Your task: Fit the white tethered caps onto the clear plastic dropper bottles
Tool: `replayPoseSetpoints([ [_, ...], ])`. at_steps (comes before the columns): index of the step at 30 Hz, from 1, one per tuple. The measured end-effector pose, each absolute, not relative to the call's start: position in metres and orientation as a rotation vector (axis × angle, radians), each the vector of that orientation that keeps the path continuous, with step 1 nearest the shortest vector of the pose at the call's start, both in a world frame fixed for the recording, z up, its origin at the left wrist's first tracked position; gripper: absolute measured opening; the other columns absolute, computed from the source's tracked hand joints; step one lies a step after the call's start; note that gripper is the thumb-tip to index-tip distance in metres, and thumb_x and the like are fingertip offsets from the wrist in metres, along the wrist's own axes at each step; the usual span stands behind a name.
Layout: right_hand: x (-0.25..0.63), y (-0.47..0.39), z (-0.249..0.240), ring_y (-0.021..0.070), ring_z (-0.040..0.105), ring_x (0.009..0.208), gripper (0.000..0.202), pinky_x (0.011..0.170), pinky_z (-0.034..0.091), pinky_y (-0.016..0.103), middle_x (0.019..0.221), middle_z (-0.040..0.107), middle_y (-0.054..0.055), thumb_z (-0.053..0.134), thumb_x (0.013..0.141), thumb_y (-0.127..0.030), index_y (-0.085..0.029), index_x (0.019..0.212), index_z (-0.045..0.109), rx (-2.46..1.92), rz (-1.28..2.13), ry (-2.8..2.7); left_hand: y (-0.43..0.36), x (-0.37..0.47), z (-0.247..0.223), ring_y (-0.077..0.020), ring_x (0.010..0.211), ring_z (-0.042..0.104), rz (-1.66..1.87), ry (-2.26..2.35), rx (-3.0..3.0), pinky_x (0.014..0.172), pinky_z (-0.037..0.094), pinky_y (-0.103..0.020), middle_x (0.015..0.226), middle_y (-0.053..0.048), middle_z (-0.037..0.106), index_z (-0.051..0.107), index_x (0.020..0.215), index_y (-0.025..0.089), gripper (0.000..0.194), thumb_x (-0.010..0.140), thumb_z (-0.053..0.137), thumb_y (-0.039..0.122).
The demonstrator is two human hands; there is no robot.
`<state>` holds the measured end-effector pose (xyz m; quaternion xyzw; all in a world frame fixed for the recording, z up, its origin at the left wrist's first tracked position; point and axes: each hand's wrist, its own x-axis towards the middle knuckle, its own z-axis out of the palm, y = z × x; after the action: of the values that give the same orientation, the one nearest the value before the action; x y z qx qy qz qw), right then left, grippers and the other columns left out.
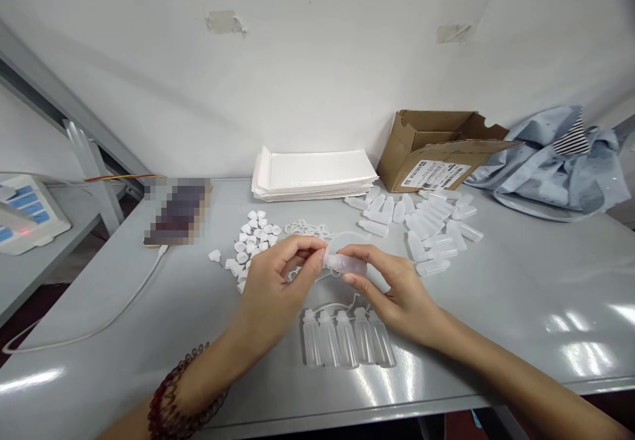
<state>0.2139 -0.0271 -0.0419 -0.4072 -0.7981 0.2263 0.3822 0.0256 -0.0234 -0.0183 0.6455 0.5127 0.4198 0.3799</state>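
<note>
Between both hands, above the middle of the table, lies a small translucent bottle [350, 264] on its side, with its neck toward the left. My right hand [397, 288] grips its body between thumb and fingers. My left hand [282, 281] is pinched at the neck, on a thin white strap [342, 238] that curves up over the bottle. Just below the hands, several clear bottles [347, 341] lie in a row with white tops and straps. White caps [255, 231] are heaped beyond my left hand, beside a pile of looped straps [302, 226].
Loose bottles [431, 225] are spread at the right, before an open cardboard box [436, 155]. White envelopes [317, 172] are stacked by the wall. A phone [181, 212] with a cable [124, 308] is at the left; blue cloth [550, 162] lies far right.
</note>
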Motion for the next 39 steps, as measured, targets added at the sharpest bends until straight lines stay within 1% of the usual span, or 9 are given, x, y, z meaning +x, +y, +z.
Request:
replayPoseSetpoints([
  [5, 0.212, -0.028, -0.041, 0.0147, 0.066, 0.077, 0.019, 0.069, 0.054, 0.026, 0.090, 0.070, 0.005, 0.056, 0.089, -0.019, -0.016, 0.108, 0.057, -1.023, 0.585, -2.008, -0.027, 0.027, -0.017, -0.0116, 0.076, 0.063, 1.132, 1.242, 1.780, 0.069, 0.052, -0.020, 0.085, 0.001, 0.069, 0.069, 0.088, 0.021, 0.013, 0.086, 0.057, 0.019],
  [11, 0.210, -0.033, -0.040, 0.0119, 0.060, 0.064, 0.018, 0.056, 0.049, 0.023, 0.082, 0.067, 0.004, 0.056, 0.090, -0.022, -0.014, 0.105, 0.058, -1.052, 0.615, -1.966, -0.024, 0.024, -0.015, -0.0108, 0.076, 0.065, 1.037, 1.144, 1.589, 0.070, 0.054, -0.018, 0.082, 0.002, 0.070, 0.071, 0.087, 0.023, 0.009, 0.083, 0.066, 0.028],
  [19, 0.204, -0.040, -0.045, 0.0086, 0.054, 0.053, 0.016, 0.045, 0.042, 0.018, 0.073, 0.065, 0.001, 0.060, 0.087, -0.019, -0.014, 0.103, 0.056, -1.014, 0.378, -1.954, -0.023, 0.024, -0.016, -0.0095, 0.077, 0.061, 1.004, 1.111, 1.576, 0.071, 0.051, -0.017, 0.083, 0.003, 0.066, 0.071, 0.086, 0.023, 0.008, 0.080, 0.069, 0.028],
  [23, 0.201, -0.042, -0.048, 0.0076, 0.050, 0.046, 0.018, 0.038, 0.038, 0.017, 0.066, 0.063, -0.001, 0.058, 0.090, -0.026, -0.015, 0.104, 0.055, -1.019, 0.345, -1.994, -0.020, 0.020, -0.015, -0.0096, 0.074, 0.060, 0.859, 1.080, 1.436, 0.070, 0.050, -0.018, 0.078, 0.004, 0.066, 0.071, 0.082, 0.022, 0.007, 0.078, 0.070, 0.028],
  [26, 0.200, -0.042, -0.049, 0.0082, 0.055, 0.048, 0.027, 0.042, 0.045, 0.018, 0.067, 0.066, -0.001, 0.056, 0.092, -0.037, -0.016, 0.108, 0.053, -0.973, 0.393, -2.051, -0.012, 0.013, -0.012, -0.0100, 0.070, 0.059, 0.664, 1.049, 1.311, 0.069, 0.049, -0.020, 0.075, 0.003, 0.068, 0.072, 0.081, 0.021, 0.009, 0.077, 0.071, 0.029],
  [31, 0.209, -0.040, -0.043, 0.0112, 0.069, 0.063, 0.045, 0.057, 0.057, 0.020, 0.086, 0.073, 0.007, 0.056, 0.085, -0.052, -0.015, 0.112, 0.052, -0.821, 0.468, -2.129, 0.003, -0.013, -0.003, -0.0094, 0.065, 0.054, 0.477, 1.084, 1.304, 0.065, 0.045, -0.019, 0.067, 0.003, 0.063, 0.073, 0.075, 0.020, 0.011, 0.075, 0.073, 0.031],
  [34, 0.217, -0.036, -0.036, 0.0118, 0.070, 0.065, 0.035, 0.054, 0.056, 0.018, 0.080, 0.073, 0.007, 0.063, 0.084, -0.043, -0.014, 0.103, 0.057, -0.840, 0.396, -2.073, 0.008, -0.033, -0.003, -0.0095, 0.065, 0.053, 0.313, 1.135, 1.291, 0.062, 0.044, -0.019, 0.071, 0.003, 0.062, 0.073, 0.074, 0.021, 0.015, 0.074, 0.073, 0.036],
  [36, 0.221, -0.034, -0.032, 0.0108, 0.067, 0.060, 0.023, 0.049, 0.053, 0.017, 0.070, 0.071, 0.004, 0.066, 0.085, -0.033, -0.013, 0.094, 0.060, -0.870, 0.337, -2.051, 0.006, -0.043, -0.006, -0.0111, 0.069, 0.052, 0.212, 1.165, 1.258, 0.061, 0.045, -0.019, 0.072, 0.001, 0.061, 0.073, 0.074, 0.020, 0.016, 0.072, 0.074, 0.037],
  [39, 0.222, -0.033, -0.029, 0.0095, 0.060, 0.053, 0.011, 0.048, 0.049, 0.019, 0.063, 0.067, 0.001, 0.064, 0.087, -0.024, -0.013, 0.087, 0.062, -0.865, 0.269, -2.061, 0.001, -0.048, -0.013, -0.0130, 0.068, 0.052, 0.132, 1.200, 1.228, 0.053, 0.044, -0.019, 0.069, 0.000, 0.059, 0.073, 0.072, 0.018, 0.019, 0.070, 0.074, 0.037],
])
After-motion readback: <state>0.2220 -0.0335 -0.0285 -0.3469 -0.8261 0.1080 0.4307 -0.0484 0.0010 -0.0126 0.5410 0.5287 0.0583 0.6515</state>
